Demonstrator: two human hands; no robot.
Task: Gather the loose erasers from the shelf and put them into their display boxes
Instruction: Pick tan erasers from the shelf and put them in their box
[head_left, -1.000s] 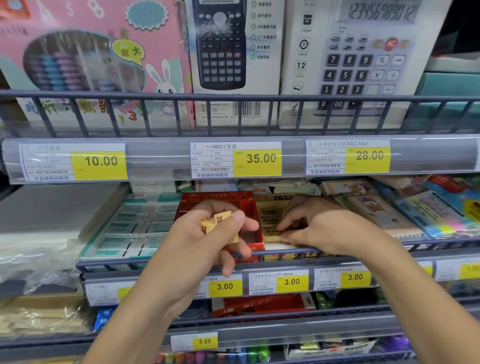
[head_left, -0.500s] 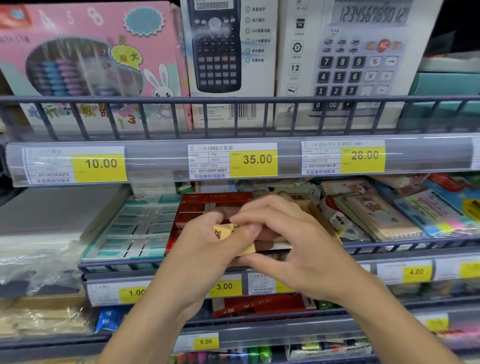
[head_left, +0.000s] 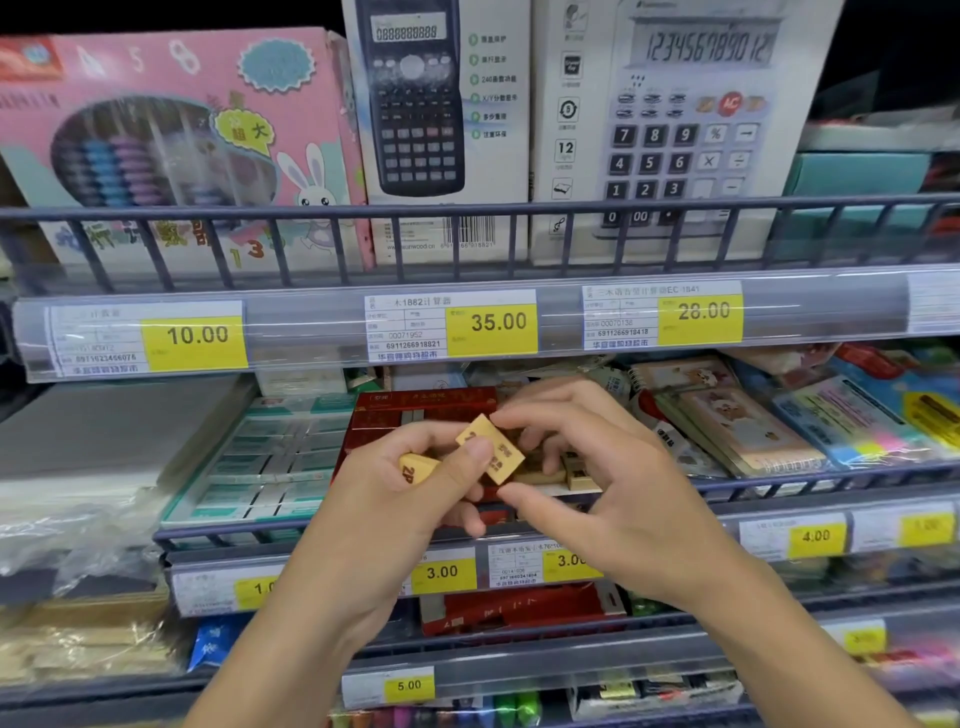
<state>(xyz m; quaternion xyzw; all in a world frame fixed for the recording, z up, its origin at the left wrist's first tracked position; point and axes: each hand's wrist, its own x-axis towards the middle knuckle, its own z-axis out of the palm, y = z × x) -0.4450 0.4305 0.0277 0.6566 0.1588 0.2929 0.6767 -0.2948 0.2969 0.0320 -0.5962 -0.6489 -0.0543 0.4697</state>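
My left hand (head_left: 415, 499) is raised in front of the middle shelf and holds two yellow erasers. One eraser (head_left: 415, 467) lies under the thumb's base. My left thumb presses on the other eraser (head_left: 493, 452). My right hand (head_left: 613, 478) pinches that same eraser between forefinger and thumb. Behind the hands stands the red display box (head_left: 415, 410); its inside is mostly hidden. A few more yellow erasers (head_left: 574, 470) lie loose on the shelf behind my right fingers.
A teal tray of white erasers (head_left: 270, 457) sits left of the red box, and notebooks (head_left: 727, 421) lie to the right. A grey wire rail (head_left: 779, 478) fronts the shelf. Calculator boxes (head_left: 436, 119) stand on the shelf above, and another red box (head_left: 519, 608) sits below.
My right hand left the shelf and came to my left hand. An eraser now stands tilted between both hands' fingers. My view has shifted slightly downward.
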